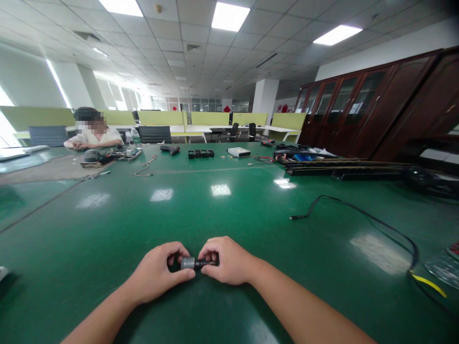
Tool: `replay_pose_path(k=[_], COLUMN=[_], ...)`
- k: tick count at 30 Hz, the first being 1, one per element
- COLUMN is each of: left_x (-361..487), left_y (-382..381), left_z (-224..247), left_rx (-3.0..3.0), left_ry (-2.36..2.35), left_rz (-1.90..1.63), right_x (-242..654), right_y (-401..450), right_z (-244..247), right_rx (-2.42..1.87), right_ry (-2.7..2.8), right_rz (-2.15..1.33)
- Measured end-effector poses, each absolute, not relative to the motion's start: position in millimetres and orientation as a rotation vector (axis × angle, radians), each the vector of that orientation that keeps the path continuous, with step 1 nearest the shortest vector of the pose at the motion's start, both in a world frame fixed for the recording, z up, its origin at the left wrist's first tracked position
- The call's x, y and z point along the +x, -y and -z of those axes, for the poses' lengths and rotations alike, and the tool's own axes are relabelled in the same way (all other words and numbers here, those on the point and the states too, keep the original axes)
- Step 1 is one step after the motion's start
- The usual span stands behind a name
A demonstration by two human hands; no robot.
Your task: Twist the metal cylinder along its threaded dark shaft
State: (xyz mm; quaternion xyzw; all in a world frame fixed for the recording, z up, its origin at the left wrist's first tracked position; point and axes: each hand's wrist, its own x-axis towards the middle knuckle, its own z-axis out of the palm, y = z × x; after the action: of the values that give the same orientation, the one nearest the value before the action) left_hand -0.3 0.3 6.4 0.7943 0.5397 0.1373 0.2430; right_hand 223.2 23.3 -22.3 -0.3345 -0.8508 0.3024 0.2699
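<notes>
A small metal part [188, 263] sits between the two hands, at the near side of the green worktop [179, 205], lying roughly level from left to right. Its left end is a wide grey barrel; a narrower dark stem [201, 263] runs out to the right. The left hand [156, 273] is closed on the barrel, thumb along the near side and fingers curled over the far side. The right hand [229, 263] pinches the stem by its right end, thumb and fingers together. Whether the part touches the worktop, I cannot tell.

It looks like solid metal: stiff, rather heavy for its size, and unlikely to be hurt by a firm grip. The barrel seems the best place to take hold, being the broadest surface and probably the heavier end. Its smooth, rounded side could slip or roll under light fingers, more so if oily, which cannot be seen. The stem gives less to grip, so a fingertip pinch there suits steadying or turning better than bearing the weight.
</notes>
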Motion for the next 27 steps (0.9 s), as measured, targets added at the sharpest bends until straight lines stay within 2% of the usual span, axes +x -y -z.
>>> replay_pose_path(k=[27], left_x=[-1.8], left_y=[-3.0], left_z=[-2.0], left_rx=[2.157], left_ry=[-1.465], left_rz=[-0.413], right_x=[218.5], right_y=[-20.4], right_z=[22.1], right_rx=[-0.861], right_ry=[2.41], right_rz=[-0.554])
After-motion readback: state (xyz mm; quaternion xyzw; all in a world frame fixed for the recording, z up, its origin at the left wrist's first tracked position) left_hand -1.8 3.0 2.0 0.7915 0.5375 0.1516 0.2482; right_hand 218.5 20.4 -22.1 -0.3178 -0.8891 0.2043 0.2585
